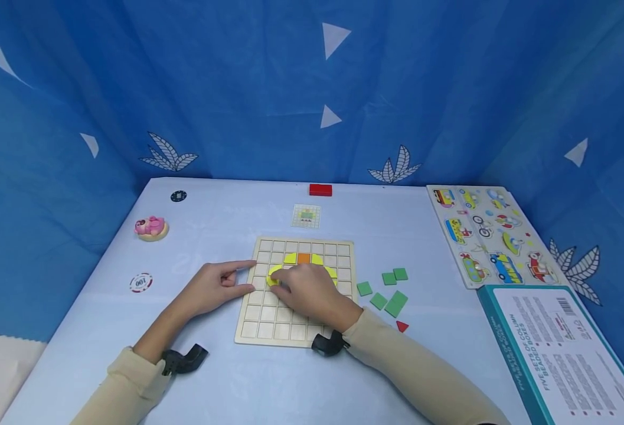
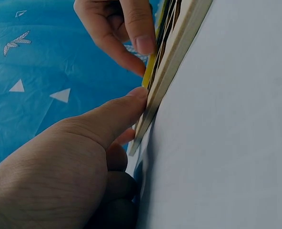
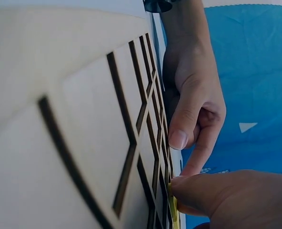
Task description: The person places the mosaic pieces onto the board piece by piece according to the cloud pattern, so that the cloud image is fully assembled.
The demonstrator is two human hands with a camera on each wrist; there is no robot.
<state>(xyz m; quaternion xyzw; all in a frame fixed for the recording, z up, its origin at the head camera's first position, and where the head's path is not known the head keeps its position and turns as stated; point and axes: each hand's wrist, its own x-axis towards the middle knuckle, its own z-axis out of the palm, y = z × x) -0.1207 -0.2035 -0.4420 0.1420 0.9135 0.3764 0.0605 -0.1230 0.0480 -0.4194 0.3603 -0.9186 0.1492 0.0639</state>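
A pale wooden grid board (image 1: 250,330) lies flat on the white table. My right hand (image 1: 312,292) reaches over it, thumb and forefinger pinching a yellow curved-corner piece (image 1: 273,270) at the grid's left part. In the right wrist view the thumb covers part of this yellow piece (image 3: 173,205). At the board's left edge, my left hand (image 1: 205,289) touches the rim with straight thumb and forefinger; its other fingers are curled. Above the right hand, an orange square (image 1: 303,258) sits between two yellow pieces (image 1: 290,258), with more yellow (image 1: 331,272) at the right. The right hand hides the middle cells.
Right of the board lie several green pieces (image 1: 396,304) and a red triangle (image 1: 402,326). Behind it are a pattern card (image 1: 306,216) and a red block (image 1: 320,190). A pink figurine (image 1: 151,228) and round chips (image 1: 141,283) lie left; a picture puzzle (image 1: 489,236) and box (image 1: 561,348) right.
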